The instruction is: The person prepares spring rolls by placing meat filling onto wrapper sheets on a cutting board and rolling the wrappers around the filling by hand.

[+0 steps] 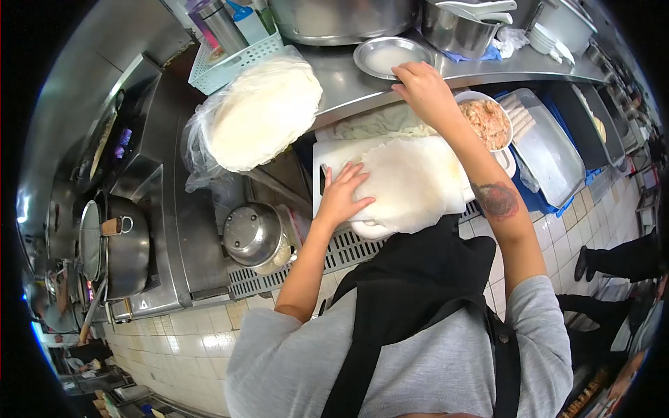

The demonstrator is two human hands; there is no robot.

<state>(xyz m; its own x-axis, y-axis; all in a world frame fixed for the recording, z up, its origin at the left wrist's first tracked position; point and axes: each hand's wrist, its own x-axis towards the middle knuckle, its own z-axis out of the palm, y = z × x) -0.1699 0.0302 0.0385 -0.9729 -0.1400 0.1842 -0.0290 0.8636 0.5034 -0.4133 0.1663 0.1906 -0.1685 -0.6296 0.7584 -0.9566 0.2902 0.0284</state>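
Observation:
My left hand [341,198] lies flat, fingers spread, on the left edge of a thin, pale round wrapper sheet [411,182]. The sheet rests on a white cutting board [333,155]. My right hand [426,92] is at the near rim of a shallow metal dish [392,57] with whitish liquid in it. Its fingers are bent and a little apart, with nothing visible in them. Under my right forearm, a white bowl of pinkish minced filling [486,124] stands beside several pale rolls [517,117]. A large stack of wrapper sheets [266,115] in clear plastic lies to the left.
A mint basket of bottles [237,61], a big metal pot [341,17] and a pot with white ladles [456,31] stand on the steel counter. A metal tray [547,139] is at the right. A metal bowl [252,233] sits low at the left. Other people stand on both sides.

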